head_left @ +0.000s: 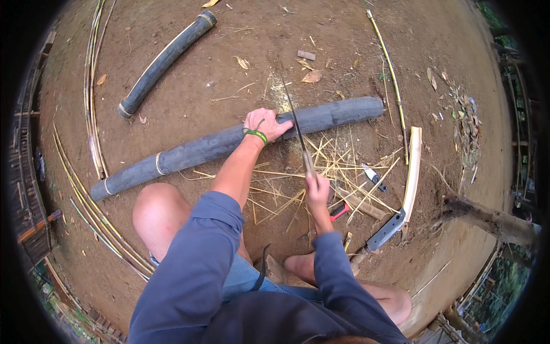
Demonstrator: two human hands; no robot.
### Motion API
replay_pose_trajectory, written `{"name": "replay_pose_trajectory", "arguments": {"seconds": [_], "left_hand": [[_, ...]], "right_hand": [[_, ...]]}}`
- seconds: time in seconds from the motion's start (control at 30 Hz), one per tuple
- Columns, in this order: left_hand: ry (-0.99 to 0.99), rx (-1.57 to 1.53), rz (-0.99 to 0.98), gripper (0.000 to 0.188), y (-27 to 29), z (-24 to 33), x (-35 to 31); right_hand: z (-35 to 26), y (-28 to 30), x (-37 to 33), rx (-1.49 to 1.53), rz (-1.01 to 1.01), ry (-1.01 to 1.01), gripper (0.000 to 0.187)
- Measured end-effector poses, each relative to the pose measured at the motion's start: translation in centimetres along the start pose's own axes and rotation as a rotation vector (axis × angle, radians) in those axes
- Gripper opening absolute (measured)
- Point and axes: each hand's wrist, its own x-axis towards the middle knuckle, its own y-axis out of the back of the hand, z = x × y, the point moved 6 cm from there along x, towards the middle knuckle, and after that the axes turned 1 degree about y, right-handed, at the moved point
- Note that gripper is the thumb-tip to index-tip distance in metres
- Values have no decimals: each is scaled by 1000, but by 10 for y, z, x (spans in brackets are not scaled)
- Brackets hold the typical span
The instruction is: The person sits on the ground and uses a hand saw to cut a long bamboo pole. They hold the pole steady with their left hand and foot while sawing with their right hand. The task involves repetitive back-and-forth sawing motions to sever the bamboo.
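Note:
A long, thick dark-grey bamboo pole (200,150) lies across the ground in front of me. My left hand (266,124), with a green band at the wrist, grips it from above. The thumb points right, and the fingertips are hidden over the far side. In my right hand (318,194) is the handle of a handsaw (294,117), its thin dark blade crossing the pole just right of my left thumb. From this angle I cannot tell how deep the blade sits. Pale sawdust (279,92) lies on the soil beyond the pole.
Thin split sticks (338,163) are scattered near my right hand, with a red-and-black tool (339,212) and small knife (375,178) among them. A broad-bladed machete (385,230) touches a split bamboo piece (412,172). Another bamboo length (166,66) lies far left.

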Motion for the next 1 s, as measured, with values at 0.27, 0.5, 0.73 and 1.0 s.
{"name": "replay_pose_trajectory", "arguments": {"seconds": [0.27,0.5,0.73,1.0], "left_hand": [[-138,95,-25,82,-8,5,-2],[-140,37,-26,78,-5,-6,-2],[-133,33,-84,86,-5,2,9],[-106,26,-64,86,-7,-12,0]], "right_hand": [[1,-14,24,7,71,49,39],[0,22,-60,-119,20,33,35],[-21,-15,51,-55,55,21,43],[-9,11,-51,-167,-1,13,33]]}}
